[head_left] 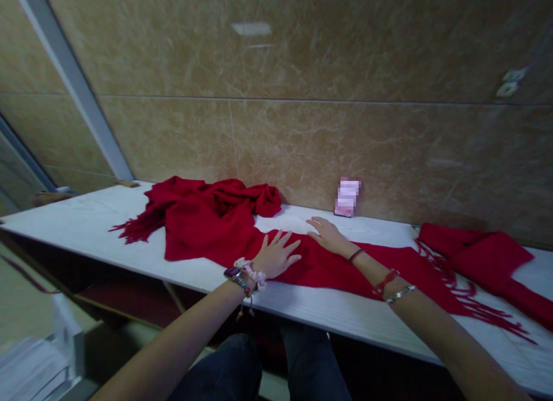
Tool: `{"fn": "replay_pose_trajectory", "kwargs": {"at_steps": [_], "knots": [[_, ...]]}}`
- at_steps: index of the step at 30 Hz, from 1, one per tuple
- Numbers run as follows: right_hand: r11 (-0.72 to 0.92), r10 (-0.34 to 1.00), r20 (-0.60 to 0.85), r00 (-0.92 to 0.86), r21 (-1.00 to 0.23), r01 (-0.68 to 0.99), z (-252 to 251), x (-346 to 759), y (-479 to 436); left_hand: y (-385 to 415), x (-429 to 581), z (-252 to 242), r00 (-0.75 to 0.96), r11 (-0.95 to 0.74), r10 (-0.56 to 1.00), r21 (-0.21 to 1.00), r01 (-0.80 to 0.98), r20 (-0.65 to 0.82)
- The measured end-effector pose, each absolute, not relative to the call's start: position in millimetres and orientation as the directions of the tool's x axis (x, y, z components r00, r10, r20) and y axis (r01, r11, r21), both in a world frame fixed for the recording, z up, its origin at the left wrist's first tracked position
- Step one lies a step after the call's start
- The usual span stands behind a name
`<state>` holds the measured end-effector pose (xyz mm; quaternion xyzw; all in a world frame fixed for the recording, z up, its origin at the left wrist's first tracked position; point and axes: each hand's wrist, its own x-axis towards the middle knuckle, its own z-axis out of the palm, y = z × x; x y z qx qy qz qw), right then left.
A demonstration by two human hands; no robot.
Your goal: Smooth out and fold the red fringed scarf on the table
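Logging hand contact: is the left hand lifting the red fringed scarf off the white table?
No, the left hand lies flat, palm down, on the red fringed scarf, which rests spread on the white table.

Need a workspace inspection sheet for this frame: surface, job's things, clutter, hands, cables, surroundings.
Surface: long white table set against the wall.
Job's things: red fringed scarf, bunched at its left end, the rest laid flat under the hands.
Clutter: second red scarf at the table's right end; small blurred item at the foot of the wall.
Hands: left hand and right hand both open, palms down on the red fringed scarf; bracelets on both wrists.
Cables: nothing seen.
Surroundings: beige tiled wall with a white fitting on it; metal frame at left.
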<state>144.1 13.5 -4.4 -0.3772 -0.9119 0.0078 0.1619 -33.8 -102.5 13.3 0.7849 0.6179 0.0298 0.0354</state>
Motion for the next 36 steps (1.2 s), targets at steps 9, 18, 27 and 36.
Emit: {"fn": "replay_pose_trajectory", "kwargs": {"at_steps": [9,18,27,36], "knots": [[0.676,0.737,0.058,-0.673,-0.093,0.731,-31.8,208.4,-25.7,-84.2,-59.0,-4.9,0.104,-0.076,0.975,0.141,0.987,-0.198],[0.336,0.928,0.156,-0.338,0.042,0.941,-51.1,319.8,-16.9,-78.4,-62.9,-9.3,0.114,-0.093,0.976,0.117,0.989,-0.188],[0.169,0.963,0.223,-0.153,-0.055,0.984,-50.7,334.9,-7.6,-80.3,-61.3,-5.1,0.122,-0.107,0.979,0.100,0.989,-0.164],[0.183,0.960,0.232,-0.154,-0.106,0.977,-36.6,337.9,-1.4,-77.4,-67.4,-5.6,0.112,-0.099,0.977,0.080,0.992,-0.181]]}}
